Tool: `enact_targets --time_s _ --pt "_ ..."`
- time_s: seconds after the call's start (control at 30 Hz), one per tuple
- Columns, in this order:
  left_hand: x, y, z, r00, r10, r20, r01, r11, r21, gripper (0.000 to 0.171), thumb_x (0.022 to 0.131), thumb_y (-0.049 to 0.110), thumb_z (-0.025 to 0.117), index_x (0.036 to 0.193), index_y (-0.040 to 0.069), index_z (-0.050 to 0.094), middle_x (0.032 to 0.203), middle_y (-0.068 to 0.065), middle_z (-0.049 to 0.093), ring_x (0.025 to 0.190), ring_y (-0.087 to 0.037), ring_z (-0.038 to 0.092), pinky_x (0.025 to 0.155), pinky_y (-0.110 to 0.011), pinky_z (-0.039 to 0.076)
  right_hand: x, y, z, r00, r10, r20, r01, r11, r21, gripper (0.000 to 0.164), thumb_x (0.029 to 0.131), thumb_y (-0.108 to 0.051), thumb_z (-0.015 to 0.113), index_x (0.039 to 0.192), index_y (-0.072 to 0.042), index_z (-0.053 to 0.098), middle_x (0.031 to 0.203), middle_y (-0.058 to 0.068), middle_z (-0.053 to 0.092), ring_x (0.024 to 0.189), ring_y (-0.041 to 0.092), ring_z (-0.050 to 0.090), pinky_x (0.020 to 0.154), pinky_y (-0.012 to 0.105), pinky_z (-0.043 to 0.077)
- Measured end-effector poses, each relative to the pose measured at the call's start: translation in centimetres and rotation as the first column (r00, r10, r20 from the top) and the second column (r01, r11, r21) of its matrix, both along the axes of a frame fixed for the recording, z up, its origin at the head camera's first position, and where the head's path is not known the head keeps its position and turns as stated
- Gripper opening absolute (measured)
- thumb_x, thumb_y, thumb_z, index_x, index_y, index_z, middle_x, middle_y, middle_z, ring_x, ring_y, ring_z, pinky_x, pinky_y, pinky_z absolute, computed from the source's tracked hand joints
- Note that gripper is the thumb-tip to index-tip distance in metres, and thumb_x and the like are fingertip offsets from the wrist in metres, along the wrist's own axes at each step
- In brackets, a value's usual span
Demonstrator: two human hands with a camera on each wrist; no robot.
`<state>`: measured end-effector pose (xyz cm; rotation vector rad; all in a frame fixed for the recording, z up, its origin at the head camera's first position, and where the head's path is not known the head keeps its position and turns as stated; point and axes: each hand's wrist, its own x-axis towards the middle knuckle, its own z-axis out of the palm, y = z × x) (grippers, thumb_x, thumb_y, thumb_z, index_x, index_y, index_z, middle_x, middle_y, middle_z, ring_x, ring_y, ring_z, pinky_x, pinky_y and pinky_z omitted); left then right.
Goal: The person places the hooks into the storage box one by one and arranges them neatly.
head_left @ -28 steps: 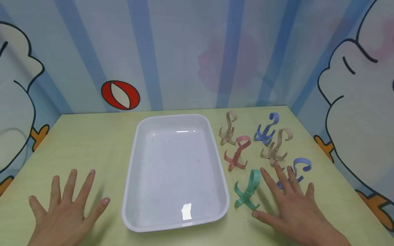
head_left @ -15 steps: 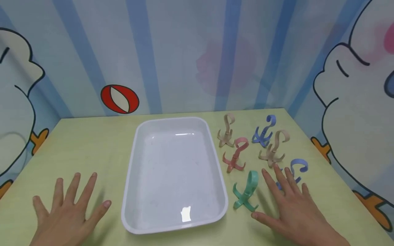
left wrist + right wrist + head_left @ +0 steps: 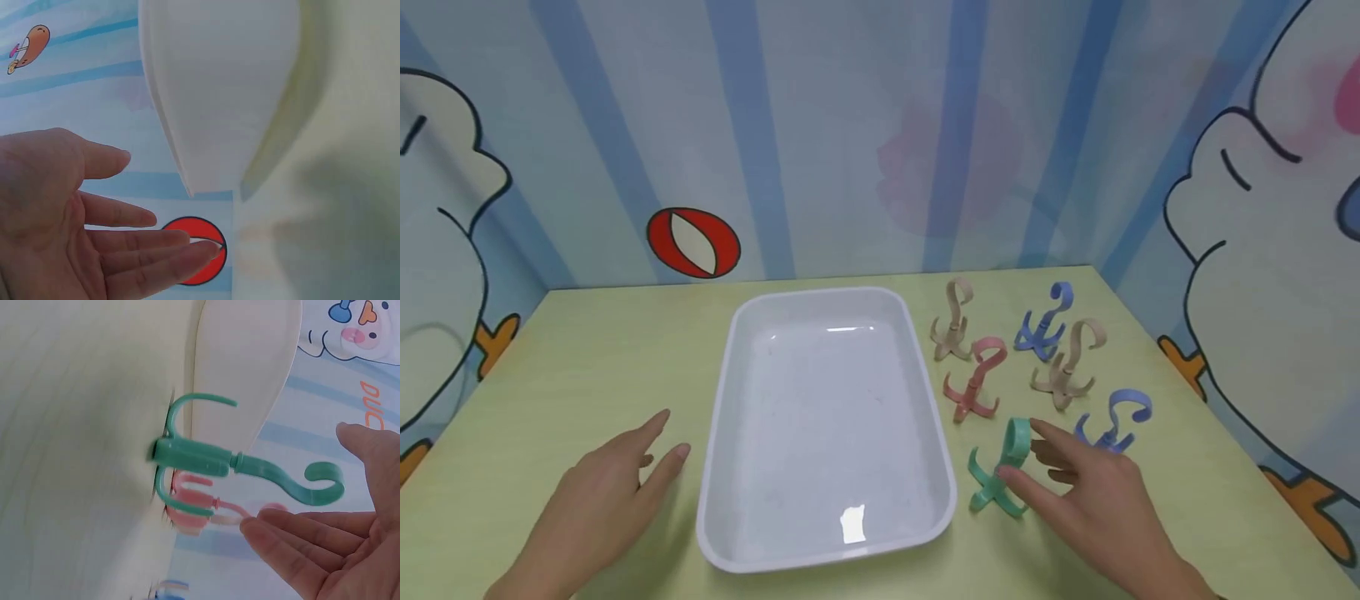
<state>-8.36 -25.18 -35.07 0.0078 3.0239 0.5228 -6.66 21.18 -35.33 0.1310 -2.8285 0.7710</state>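
A green plastic four-prong hook [image 3: 995, 492] stands on its prongs right of the white tray [image 3: 820, 433], its curled end up. My right hand [image 3: 1097, 500] is beside it, thumb and fingers spread to either side of the curl. In the right wrist view, a gap shows between the thumb and the green curl, and the fingers [image 3: 312, 540] are extended below it. To the left of the tray, my left hand [image 3: 597, 497] hovers with nothing in it, thumb and fingers apart. Behind the green hook stands a pink hook [image 3: 975, 387].
Two beige hooks [image 3: 953, 321] and a blue hook [image 3: 1041, 333] stand farther back on the right. Another blue hook [image 3: 1108, 437] is just beyond my right hand. The pale yellow table [image 3: 647, 350] ends at a striped wall [image 3: 850, 150] with a ball picture.
Both hands have turned from flat, spread fingers to a sideways, thumb-apart pose. My right hand has moved left to the green hook's curl, uncovering the near blue hook. The hooks have not moved.
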Motion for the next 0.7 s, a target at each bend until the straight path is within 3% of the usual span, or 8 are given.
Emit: enact_targets --time_s 0.13,0.27,0.57,0.63,0.7 --pt "-1.2 0.9 0.7 0.999 -0.034 -0.022 0.035 0.999 0.035 0.071 0.109 0.046 0.051 0.157 -0.006 0.043 0.140 -0.029 0.065 0.104 -0.039 0.073 0.092 -0.063 0.053 -0.6 -0.9 0.0 0.998 0.007 -0.070 -0.011 0.998 -0.058 0.055 0.087 -0.046 0.084 0.125 -0.008 0.075 0.093 0.008 0.083 0.077 0.020 0.081 0.070 0.038 0.066" --pt "-2.3 1.3 1.2 0.999 -0.043 -0.008 0.043 0.999 0.026 0.075 0.109 0.049 0.050 0.157 -0.008 0.041 0.136 -0.030 0.067 0.108 -0.045 0.070 0.093 -0.065 0.052 -1.1 -1.3 -0.1 0.994 0.003 -0.106 -0.010 0.998 -0.068 0.047 0.088 -0.042 0.085 0.120 -0.008 0.077 0.089 0.004 0.083 0.074 0.015 0.080 0.065 0.034 0.064" --pt "-4.0 1.9 1.3 0.998 -0.049 0.034 0.047 0.998 0.044 0.080 0.108 0.051 0.049 0.159 -0.010 0.035 0.137 -0.032 0.065 0.112 -0.045 0.070 0.097 -0.066 0.051 -1.5 -1.4 -0.6 0.987 0.036 -0.160 -0.056 0.990 -0.127 0.021 0.090 -0.023 0.084 0.108 -0.012 0.079 0.086 -0.003 0.081 0.074 0.014 0.080 0.063 0.027 0.063" --pt "-4.3 2.0 1.2 0.998 -0.046 0.048 0.043 0.997 0.061 0.081 0.108 0.049 0.050 0.160 -0.011 0.031 0.139 -0.033 0.064 0.101 -0.038 0.074 0.097 -0.065 0.051 -1.7 -1.5 -0.7 0.986 0.042 -0.160 -0.066 0.987 -0.148 0.020 0.090 -0.020 0.084 0.107 -0.012 0.079 0.090 -0.001 0.081 0.076 0.016 0.081 0.064 0.025 0.063" --pt "-4.5 2.3 1.2 0.997 -0.044 0.069 0.038 0.995 0.087 0.081 0.108 0.045 0.051 0.161 -0.011 0.027 0.140 -0.033 0.063 0.085 -0.028 0.075 0.091 -0.057 0.054 -1.8 -1.5 -0.9 0.987 0.045 -0.155 -0.071 0.984 -0.165 0.020 0.090 -0.018 0.084 0.108 -0.011 0.078 0.092 0.000 0.081 0.078 0.017 0.081 0.065 0.024 0.063"
